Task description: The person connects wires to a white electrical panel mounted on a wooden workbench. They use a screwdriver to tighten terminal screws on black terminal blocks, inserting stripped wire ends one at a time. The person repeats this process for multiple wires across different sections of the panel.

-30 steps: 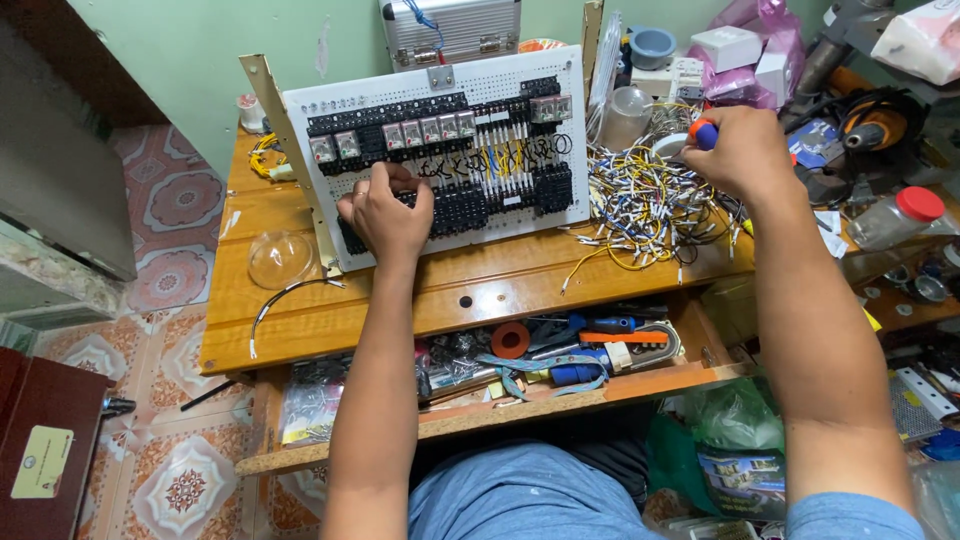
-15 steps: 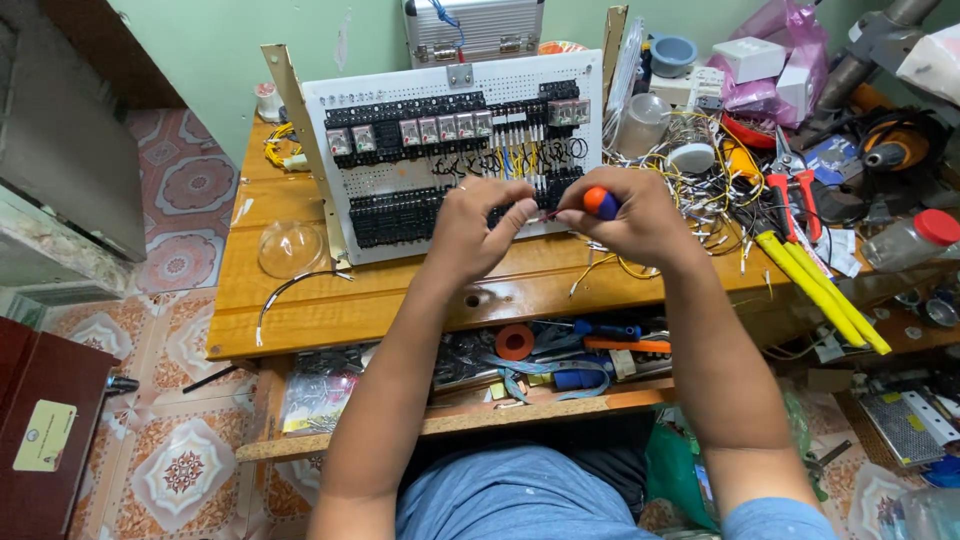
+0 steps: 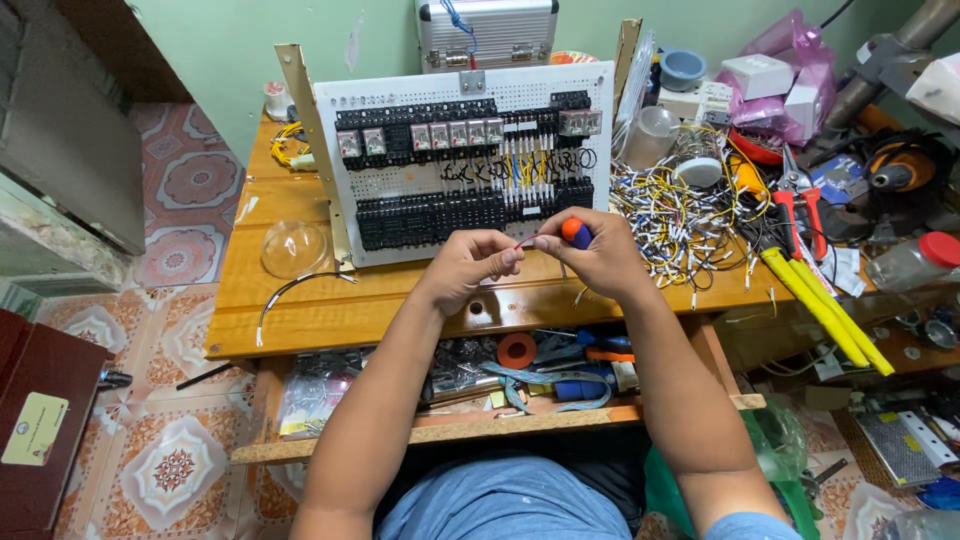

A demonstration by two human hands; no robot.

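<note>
Nearest, under the bench top: a shelf (image 3: pixel 470 425) crowded with tools. Above it, left hand (image 3: pixel 468 265) pinched shut on a thin wire (image 3: pixel 528 240); right hand (image 3: pixel 598 252) clenched around an orange-handled screwdriver (image 3: pixel 575 233), pinching the same wire. Risk judged: wire slipping into the loose bundle (image 3: pixel 680 215), or wrong terminal on the panel (image 3: pixel 470 165) behind.

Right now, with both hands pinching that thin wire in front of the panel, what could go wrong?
1. The right hand holds a screwdriver while pinching the thin wire with the left hand; the tool may slip or fall.
2. The wire pile lies beside the right wrist; a sweep could drag wires off the wooden table.
3. The clear dome near the edge could be knocked off.
</note>
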